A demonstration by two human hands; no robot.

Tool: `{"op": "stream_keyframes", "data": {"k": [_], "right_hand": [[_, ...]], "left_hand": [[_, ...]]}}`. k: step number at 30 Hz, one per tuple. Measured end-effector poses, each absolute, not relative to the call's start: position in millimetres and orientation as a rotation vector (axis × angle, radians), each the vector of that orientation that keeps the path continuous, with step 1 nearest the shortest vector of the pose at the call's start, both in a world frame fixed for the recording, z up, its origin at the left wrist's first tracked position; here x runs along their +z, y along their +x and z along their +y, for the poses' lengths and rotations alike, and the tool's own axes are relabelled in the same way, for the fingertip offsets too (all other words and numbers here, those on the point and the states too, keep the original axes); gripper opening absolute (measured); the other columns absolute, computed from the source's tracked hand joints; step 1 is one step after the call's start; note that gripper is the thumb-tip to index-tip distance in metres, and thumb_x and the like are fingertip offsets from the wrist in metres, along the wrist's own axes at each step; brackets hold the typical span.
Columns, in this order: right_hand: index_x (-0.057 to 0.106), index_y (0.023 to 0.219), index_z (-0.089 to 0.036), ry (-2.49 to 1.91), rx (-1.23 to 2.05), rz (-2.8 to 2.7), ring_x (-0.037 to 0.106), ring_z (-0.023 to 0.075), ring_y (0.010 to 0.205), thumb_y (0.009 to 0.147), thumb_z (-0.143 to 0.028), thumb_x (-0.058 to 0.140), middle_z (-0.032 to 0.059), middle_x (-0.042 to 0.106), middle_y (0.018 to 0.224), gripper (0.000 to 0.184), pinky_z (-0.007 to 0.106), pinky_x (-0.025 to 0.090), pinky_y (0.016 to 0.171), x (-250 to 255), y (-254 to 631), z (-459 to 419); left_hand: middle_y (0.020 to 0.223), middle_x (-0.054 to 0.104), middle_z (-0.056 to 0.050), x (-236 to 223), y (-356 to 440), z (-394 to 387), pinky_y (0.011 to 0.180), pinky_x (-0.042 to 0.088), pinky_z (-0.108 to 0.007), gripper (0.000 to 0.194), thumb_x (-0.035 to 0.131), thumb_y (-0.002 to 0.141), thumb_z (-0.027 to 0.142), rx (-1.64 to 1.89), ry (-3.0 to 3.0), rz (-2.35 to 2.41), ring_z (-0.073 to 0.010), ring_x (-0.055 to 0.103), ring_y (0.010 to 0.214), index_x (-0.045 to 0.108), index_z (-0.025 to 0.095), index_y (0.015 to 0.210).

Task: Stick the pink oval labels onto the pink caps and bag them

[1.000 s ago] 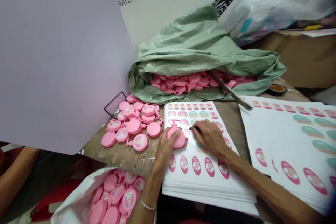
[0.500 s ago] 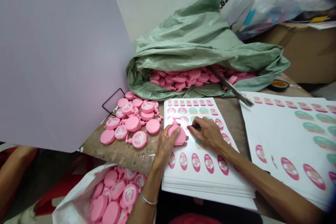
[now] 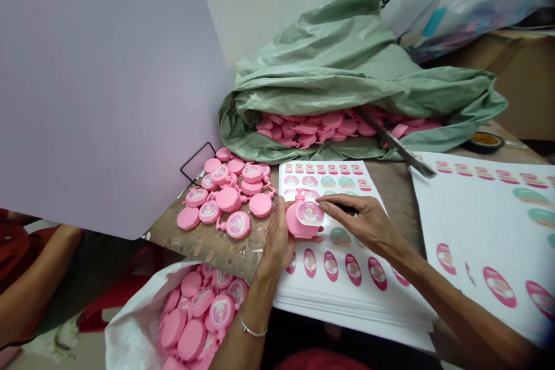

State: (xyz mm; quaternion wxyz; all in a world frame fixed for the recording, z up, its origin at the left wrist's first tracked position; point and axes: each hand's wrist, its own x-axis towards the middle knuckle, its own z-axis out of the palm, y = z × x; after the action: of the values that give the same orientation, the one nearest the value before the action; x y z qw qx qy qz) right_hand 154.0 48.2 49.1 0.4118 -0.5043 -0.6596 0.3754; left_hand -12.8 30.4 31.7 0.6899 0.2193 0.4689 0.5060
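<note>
My left hand (image 3: 276, 243) is closed round a pink plastic piece (image 3: 293, 225) shaped like a small pump bottle, its flat face turned up. Between the thumb and forefinger of my right hand (image 3: 370, 222) is the edge of a round pink sticker (image 3: 309, 213), which lies over that face. A thin black tool (image 3: 348, 208) is tucked in the same hand, its shape mostly hidden. Both hands are above a stack of white sticker sheets (image 3: 316, 292) printed with pink and green labels.
Pink pieces (image 3: 228, 199), some with stickers, lie on the worn table (image 3: 203, 248). A white sack (image 3: 134, 300) below and a green sack (image 3: 321, 87) behind hold many more. A metal strip (image 3: 399, 147), black-rimmed roll (image 3: 484, 141) and more sheets (image 3: 459, 225) are right. A person's arm (image 3: 39, 283) shows left.
My right hand has brought a sticker onto the pink piece; half a second ago it held the black tool near the sheet. The view has shifted slightly left.
</note>
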Motion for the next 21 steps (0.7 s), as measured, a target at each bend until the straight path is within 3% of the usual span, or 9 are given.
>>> {"op": "stream_keyframes", "data": {"k": [8, 21], "right_hand": [[0.076, 0.091, -0.024, -1.189, 0.792, -1.763, 0.061, 0.0164, 0.070, 0.083, -0.036, 0.065, 0.0020, 0.073, 0.081, 0.018, 0.030, 0.048, 0.060, 51.3, 148.0, 38.8], [0.075, 0.093, -0.021, -1.167, 0.634, -1.837, 0.056, 0.0151, 0.065, 0.085, -0.033, 0.064, 0.0031, 0.070, 0.076, 0.018, 0.031, 0.047, 0.061, 52.3, 145.7, 38.2]], "left_hand": [[0.101, 0.071, -0.013, 38.7, -11.2, 26.7, 0.067, 0.062, -0.037, 0.056, 0.041, 0.092, 0.060, 1.124, 0.549, 0.942, -0.0251, 0.072, 0.084, 0.063, 0.012, 0.111], [0.103, 0.071, -0.010, 40.6, -10.5, 28.0, 0.069, 0.062, -0.036, 0.055, 0.042, 0.091, 0.061, 1.129, 0.520, 0.993, -0.0246, 0.070, 0.088, 0.065, 0.015, 0.109]]}}
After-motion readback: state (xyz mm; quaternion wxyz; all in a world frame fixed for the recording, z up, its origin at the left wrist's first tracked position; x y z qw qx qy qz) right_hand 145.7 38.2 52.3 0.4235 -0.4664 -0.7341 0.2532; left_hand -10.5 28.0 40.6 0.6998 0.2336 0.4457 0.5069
